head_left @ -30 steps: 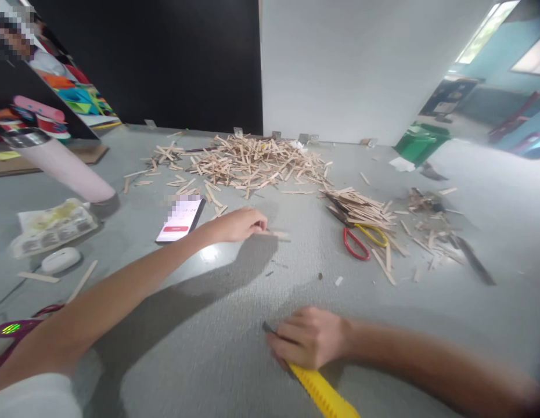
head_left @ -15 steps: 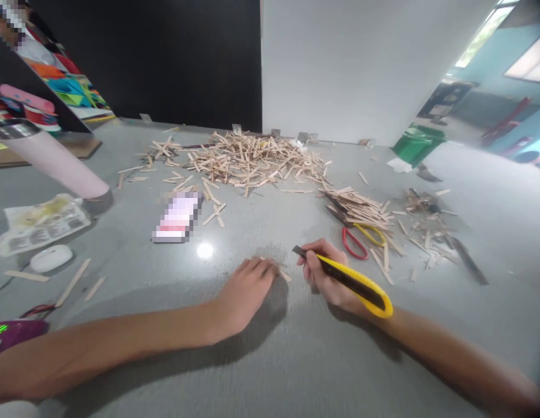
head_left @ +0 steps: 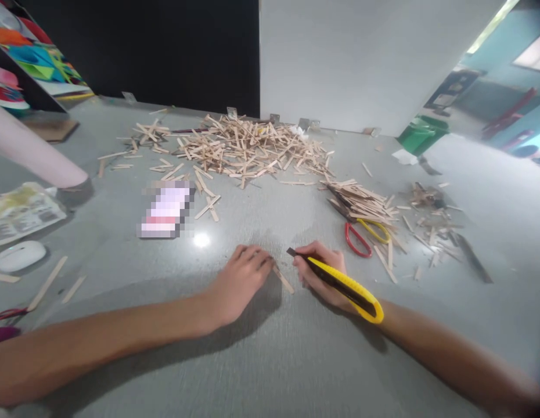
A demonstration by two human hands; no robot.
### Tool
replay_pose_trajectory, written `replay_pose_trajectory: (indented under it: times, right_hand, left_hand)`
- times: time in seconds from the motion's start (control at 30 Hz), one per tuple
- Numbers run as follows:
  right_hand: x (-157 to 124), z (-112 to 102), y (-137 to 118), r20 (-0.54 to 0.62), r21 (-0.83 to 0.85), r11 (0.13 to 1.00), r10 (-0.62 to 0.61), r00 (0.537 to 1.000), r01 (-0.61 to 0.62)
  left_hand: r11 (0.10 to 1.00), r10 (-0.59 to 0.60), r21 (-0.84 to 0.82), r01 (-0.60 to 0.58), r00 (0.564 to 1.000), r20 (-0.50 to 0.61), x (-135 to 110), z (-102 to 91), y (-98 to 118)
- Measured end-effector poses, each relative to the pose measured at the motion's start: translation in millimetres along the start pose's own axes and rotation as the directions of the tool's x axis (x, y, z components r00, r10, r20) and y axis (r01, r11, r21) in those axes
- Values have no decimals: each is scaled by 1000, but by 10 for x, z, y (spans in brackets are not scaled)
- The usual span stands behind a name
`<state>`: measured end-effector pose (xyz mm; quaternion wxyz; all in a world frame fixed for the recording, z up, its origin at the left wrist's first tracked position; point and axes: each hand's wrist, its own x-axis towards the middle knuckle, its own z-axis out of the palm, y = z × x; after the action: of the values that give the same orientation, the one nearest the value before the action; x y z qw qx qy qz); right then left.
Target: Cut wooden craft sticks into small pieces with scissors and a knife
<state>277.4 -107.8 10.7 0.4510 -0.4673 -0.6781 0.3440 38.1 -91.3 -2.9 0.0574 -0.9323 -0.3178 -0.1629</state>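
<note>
Two bare hands work over a grey table (head_left: pixel 252 371) whose surface shows a fine brushed grain. One thin, flat wooden stick (head_left: pixel 284 280) lies slantwise at the middle of the table, its far end at the fingertips of the left hand (head_left: pixel 244 278). That hand is palm down, fingers bent and close together; the thumb is hidden, so whether the stick is pinched or merely pressed cannot be told. The right hand (head_left: pixel 320 270) is closed about the front part of a cutter (head_left: pixel 346 290), a long, ridged yellow body with a dark inset and rounded tail. Its short, dark blade (head_left: pixel 291 252) points toward the left hand, near the stick but apart from it. Beyond lies a loose heap of pale wooden sticks (head_left: pixel 252 145), narrow and straight-sided. To the right, a denser bundle (head_left: pixel 361 200) lies against scissors (head_left: pixel 349 240) with one red and one yellow loop handle.
</note>
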Motion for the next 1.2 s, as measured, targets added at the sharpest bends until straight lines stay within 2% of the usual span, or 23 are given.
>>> replay_pose_trajectory:
  times: [0.1, 0.2, 0.27, 0.33, 0.4, 0.5, 0.6, 0.7, 0.83, 0.97, 1.07, 1.2]
  right_hand:
    - [-16, -5, 62, -2, -82, 993, -86, 996, 86]
    - [-21, -7, 104, 5, -113, 985, -134, 991, 134]
    - [-17, -11, 107, 14, -101, 986, -135, 991, 135]
    - [-8, -17, 98, 32, -77, 991, -111, 993, 113]
    - [4, -20, 90, 50, -36, 996, -76, 996, 78]
    - [19, -18, 87, 65, 39, 999, -35, 997, 32]
    - [18, -21, 78, 51, 89, 996, 13, 999, -18]
    - [5, -52, 65, 54, 101, 994, 38, 998, -43]
    - [10, -100, 57, 118, -30, 1000, 3, 993, 1]
    - [56, -91, 27, 133, -167, 982, -60, 989, 82]
    - [80, -78, -1, 169, -176, 977, -91, 981, 121]
    - [80, -82, -9, 183, -168, 981, -64, 981, 95]
  left_hand:
    - [997, 72, 5, -73, 993, 93, 61, -20, -99]
    - [984, 162, 55, -168, 981, 102, 81, 7, -143]
    - [980, 181, 71, -187, 979, 89, 82, 38, -160]
    - [985, 149, 84, -153, 987, 51, 76, 62, -160]
    - [994, 62, 87, -61, 998, -9, 57, 68, -120]
    - [998, -63, -11, 63, 997, -39, 1, 42, 29]
    - [990, -21, -140, 19, 1000, -13, -65, 21, 198]
    - [986, 19, -165, -21, 1000, -11, -113, 44, 280]
    - [985, -3, -171, 10, 999, 42, -146, 88, 270]
    - [977, 6, -211, 18, 994, 112, -157, 79, 250]
    - [970, 9, -241, 20, 993, 119, -151, 62, 247]
    - [963, 19, -268, 10, 994, 105, -140, 57, 244]
